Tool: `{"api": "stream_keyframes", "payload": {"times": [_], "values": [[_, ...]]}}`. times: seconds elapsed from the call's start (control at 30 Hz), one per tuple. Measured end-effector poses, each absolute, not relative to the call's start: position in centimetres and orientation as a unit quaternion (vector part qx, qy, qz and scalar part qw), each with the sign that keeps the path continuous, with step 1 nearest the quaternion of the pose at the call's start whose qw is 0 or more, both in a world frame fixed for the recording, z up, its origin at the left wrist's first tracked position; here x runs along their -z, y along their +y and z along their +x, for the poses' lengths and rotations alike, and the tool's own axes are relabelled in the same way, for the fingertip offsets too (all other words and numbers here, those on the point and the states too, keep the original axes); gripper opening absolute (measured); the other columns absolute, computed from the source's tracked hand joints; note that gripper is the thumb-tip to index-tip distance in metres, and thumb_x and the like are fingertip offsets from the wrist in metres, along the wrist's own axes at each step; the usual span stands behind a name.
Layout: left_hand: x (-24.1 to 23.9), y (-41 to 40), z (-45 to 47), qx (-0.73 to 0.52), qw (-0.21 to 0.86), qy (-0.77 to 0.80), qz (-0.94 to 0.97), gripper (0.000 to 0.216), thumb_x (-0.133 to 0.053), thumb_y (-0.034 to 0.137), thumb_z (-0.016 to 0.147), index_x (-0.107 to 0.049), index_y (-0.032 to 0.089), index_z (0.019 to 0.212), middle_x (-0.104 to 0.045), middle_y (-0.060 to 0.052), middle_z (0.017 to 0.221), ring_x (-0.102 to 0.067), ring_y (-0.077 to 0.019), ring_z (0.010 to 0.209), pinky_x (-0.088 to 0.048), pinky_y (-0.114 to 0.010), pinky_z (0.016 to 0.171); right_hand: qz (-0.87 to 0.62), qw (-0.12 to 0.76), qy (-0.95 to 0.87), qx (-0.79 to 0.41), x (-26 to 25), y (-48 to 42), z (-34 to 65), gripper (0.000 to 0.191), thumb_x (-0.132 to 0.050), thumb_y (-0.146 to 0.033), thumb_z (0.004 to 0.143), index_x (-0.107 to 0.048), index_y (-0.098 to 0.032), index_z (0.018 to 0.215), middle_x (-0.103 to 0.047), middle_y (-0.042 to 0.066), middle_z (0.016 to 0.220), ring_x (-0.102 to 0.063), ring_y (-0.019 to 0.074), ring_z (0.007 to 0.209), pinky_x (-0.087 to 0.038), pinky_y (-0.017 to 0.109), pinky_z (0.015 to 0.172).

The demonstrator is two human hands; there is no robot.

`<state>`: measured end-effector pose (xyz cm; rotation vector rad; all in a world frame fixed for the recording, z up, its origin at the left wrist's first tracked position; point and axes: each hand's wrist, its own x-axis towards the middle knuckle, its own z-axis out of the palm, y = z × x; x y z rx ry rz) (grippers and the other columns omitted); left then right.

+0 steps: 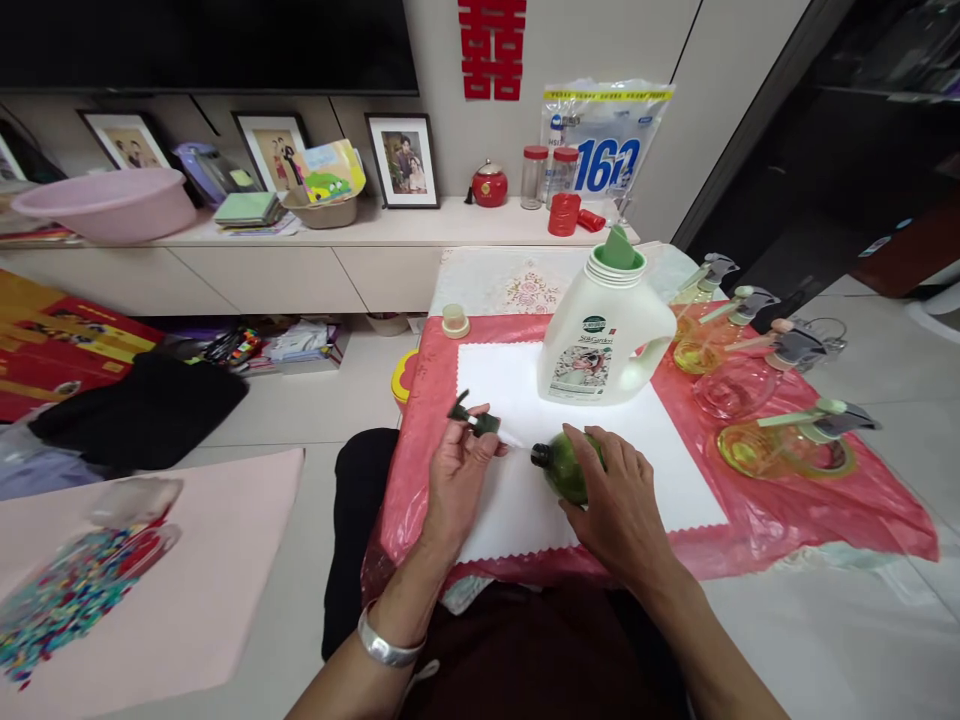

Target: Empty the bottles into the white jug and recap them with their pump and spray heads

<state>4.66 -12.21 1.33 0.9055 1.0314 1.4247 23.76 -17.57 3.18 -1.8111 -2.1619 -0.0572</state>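
Between the fingers of my left hand (459, 478) is a dark pump head (480, 421), its pale dip tube pointing right toward a bottle neck. My right hand (619, 500) grips a green bottle (568, 466), tilted so its black neck faces the pump. I cannot tell whether the tube's tip is still inside the neck. Behind both hands a large white detergent jug (600, 330) stands upright, with a green spout in its uncapped mouth. Under them lies a white scallop-edged mat (510, 520) on a red plastic sheet (409, 480).
Several spray bottles with yellow or pink liquid, such as the yellow one (750, 445), line the table's right side near a tape roll (832, 458). A pale cap (454, 320) sits at the back left. Colourful small pieces (75, 595) cover part of a pink surface on the left.
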Motion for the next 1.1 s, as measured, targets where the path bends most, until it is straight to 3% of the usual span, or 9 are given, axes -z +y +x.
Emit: {"api": "stream_keyframes", "payload": {"times": [0.4, 0.57, 0.73, 1.0, 1.1], "values": [[-2.2, -14.4, 5.0, -0.513, 0.54, 0.444, 0.499, 0.034, -0.065, 0.028, 0.087, -0.065, 0.025, 0.122, -0.071, -0.005, 0.118, -0.064, -0.0211, 0.113, -0.048, -0.035, 0.102, -0.585, 0.314, -0.732, -0.149, -1.1, -16.5, 20.8, 0.088, -0.073, -0.023, 0.071, -0.031, -0.027, 0.149, -0.05, 0.014, 0.141, -0.047, 0.0338, 0.129, -0.044, 0.056, 0.105], [-1.9, -14.4, 5.1, -0.511, 0.468, 0.446, 0.567, 0.034, -0.07, 0.032, 0.087, -0.067, 0.027, 0.12, -0.064, -0.005, 0.119, -0.06, -0.0224, 0.115, -0.046, -0.033, 0.101, -0.566, 0.367, -0.724, -0.146, 0.2, -16.5, 20.9, 0.08, -0.072, -0.028, 0.076, -0.034, -0.026, 0.146, -0.051, 0.014, 0.141, -0.048, 0.031, 0.13, -0.045, 0.053, 0.105], [-1.9, -14.0, 6.1, -0.524, 0.418, 0.466, 0.577, 0.028, -0.076, 0.032, 0.082, -0.073, 0.028, 0.11, -0.06, -0.002, 0.104, -0.059, -0.0198, 0.103, -0.048, -0.029, 0.092, -0.549, 0.409, -0.707, -0.176, 0.9, -16.6, 21.3, 0.079, -0.073, -0.028, 0.077, -0.034, -0.027, 0.145, -0.051, 0.014, 0.14, -0.048, 0.0314, 0.131, -0.046, 0.055, 0.105], [-2.7, -14.3, 6.5, -0.478, 0.486, 0.422, 0.598, 0.028, -0.06, 0.022, 0.091, -0.065, 0.025, 0.119, -0.068, -0.005, 0.115, -0.061, -0.022, 0.112, -0.047, -0.036, 0.102, -0.556, 0.452, -0.666, -0.208, 1.8, -16.8, 21.9, 0.077, -0.074, -0.027, 0.073, -0.037, -0.026, 0.141, -0.054, 0.012, 0.137, -0.051, 0.0299, 0.128, -0.047, 0.052, 0.105], [-2.7, -14.4, 7.0, -0.481, 0.473, 0.409, 0.614, 0.032, -0.07, 0.029, 0.086, -0.064, 0.025, 0.117, -0.064, -0.006, 0.116, -0.058, -0.0237, 0.115, -0.045, -0.038, 0.104, -0.556, 0.459, -0.664, -0.199, 1.8, -16.8, 22.0, 0.073, -0.072, -0.029, 0.075, -0.038, -0.026, 0.139, -0.055, 0.012, 0.134, -0.055, 0.0285, 0.123, -0.049, 0.049, 0.102]]}}
